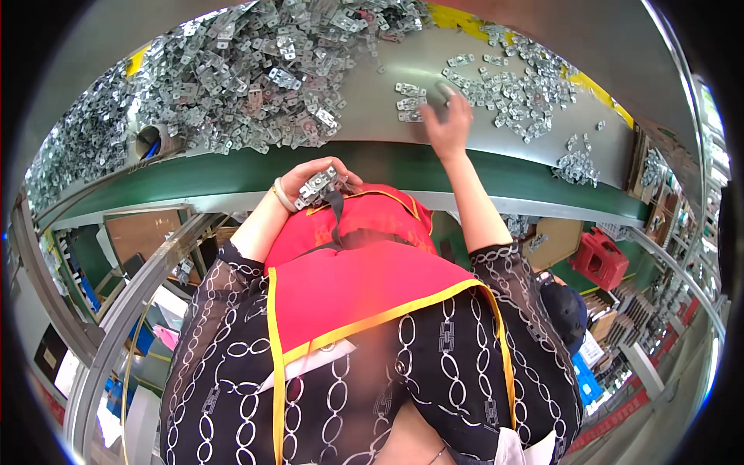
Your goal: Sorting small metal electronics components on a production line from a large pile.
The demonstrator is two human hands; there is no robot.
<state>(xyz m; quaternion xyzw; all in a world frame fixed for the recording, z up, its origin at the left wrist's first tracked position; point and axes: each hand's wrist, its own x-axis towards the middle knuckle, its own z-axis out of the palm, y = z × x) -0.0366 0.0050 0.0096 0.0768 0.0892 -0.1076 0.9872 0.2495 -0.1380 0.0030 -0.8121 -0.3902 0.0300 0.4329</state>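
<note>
My left hand [306,178] is held close in front of the red apron, closed around a small stack of silvery stamped metal brackets [319,186]. Over the metal tabletop, my right hand [451,128] reaches forward with its thumb apart from the fingers, and nothing shows in it. Its fingertips are slightly blurred. Just left of that hand lies a short column of metal brackets [411,103], set side by side. More loose brackets [511,89] are scattered to the right of it.
A large heap of the same brackets [256,77] covers the left of the metal table [387,70]. A pipe end [153,142] sticks out at the heap's near side. Along the front runs a green table edge [387,164]. Below right are a red plastic container [598,258] and another person's dark cap [563,312].
</note>
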